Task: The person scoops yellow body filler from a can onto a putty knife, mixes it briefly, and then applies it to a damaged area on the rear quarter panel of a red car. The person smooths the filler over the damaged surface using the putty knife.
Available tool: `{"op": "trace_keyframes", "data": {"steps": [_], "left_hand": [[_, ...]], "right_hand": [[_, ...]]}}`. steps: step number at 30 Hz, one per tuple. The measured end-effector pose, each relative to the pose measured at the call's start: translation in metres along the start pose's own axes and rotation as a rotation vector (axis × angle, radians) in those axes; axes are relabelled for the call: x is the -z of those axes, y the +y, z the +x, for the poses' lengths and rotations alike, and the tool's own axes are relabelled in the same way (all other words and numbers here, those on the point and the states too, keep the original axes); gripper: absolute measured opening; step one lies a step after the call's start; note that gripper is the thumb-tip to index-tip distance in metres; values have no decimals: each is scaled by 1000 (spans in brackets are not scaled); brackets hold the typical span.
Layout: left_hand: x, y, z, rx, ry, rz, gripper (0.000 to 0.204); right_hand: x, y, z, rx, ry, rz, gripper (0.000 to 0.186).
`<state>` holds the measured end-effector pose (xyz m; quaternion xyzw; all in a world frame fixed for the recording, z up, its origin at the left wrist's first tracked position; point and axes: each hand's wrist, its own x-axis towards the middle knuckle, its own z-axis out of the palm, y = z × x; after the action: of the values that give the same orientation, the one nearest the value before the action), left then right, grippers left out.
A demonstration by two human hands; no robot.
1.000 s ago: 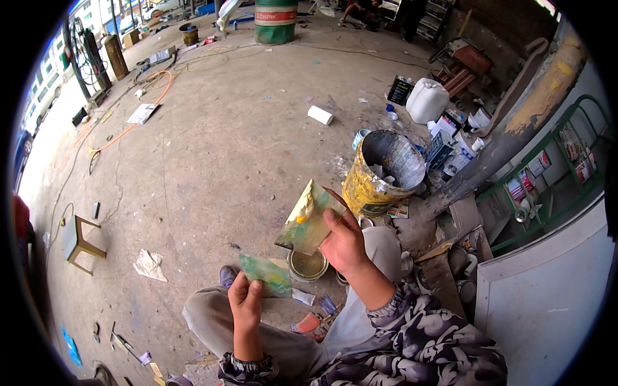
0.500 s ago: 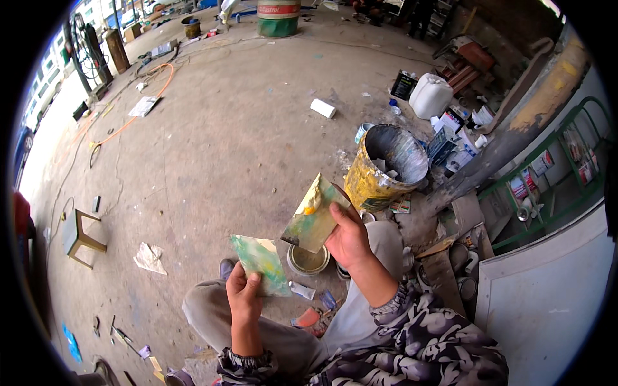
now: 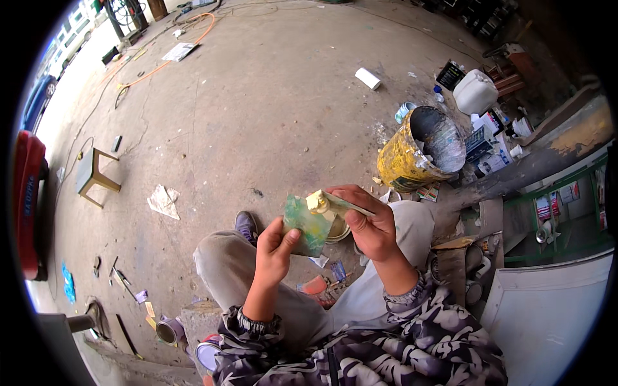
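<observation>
Brought closer since the earlier frame, the green-smeared panel (image 3: pixel 309 225) in the left hand (image 3: pixel 275 248) and the tilted panel (image 3: pixel 351 204) in the right hand (image 3: pixel 375 231) now meet or nearly meet. Widest of all is the concrete floor (image 3: pixel 238 128). On it, beyond the hands and to the right, stands the yellow bucket (image 3: pixel 409 161), with the white jug (image 3: pixel 475 92) farther off. Well to the left is the small stool (image 3: pixel 96 174), and near it lies the crumpled paper (image 3: pixel 165 201). Below the panels sits the round tin (image 3: pixel 338 235) (only part of it shows). The left hand grips the lower left edge of its panel, thumb on the face; the right hand clasps the other, seen almost edge-on, thumb nearest the viewer. Smallest, the pale yellow lump (image 3: pixel 317 202) sits at the upper edges, where the 2 panels converge; which carries it, I cannot tell.
</observation>
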<state>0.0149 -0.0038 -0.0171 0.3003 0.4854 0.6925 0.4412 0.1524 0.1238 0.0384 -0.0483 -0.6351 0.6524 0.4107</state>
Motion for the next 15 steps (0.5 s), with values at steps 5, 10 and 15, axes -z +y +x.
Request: {"op": "trace_keyframes", "data": {"steps": [5,10,15], "left_hand": [[6,-1,-4,-13,3,-10,15],[7,1,-7,-41,13,-58,15],[6,3,-5,-76,11,-67,15]], "right_hand": [[-3,-2,2,22,-85,-225,30],[-1,7,-4,1,-101,-334,29],[17,23,-15,-112,-120,-476,27]]}}
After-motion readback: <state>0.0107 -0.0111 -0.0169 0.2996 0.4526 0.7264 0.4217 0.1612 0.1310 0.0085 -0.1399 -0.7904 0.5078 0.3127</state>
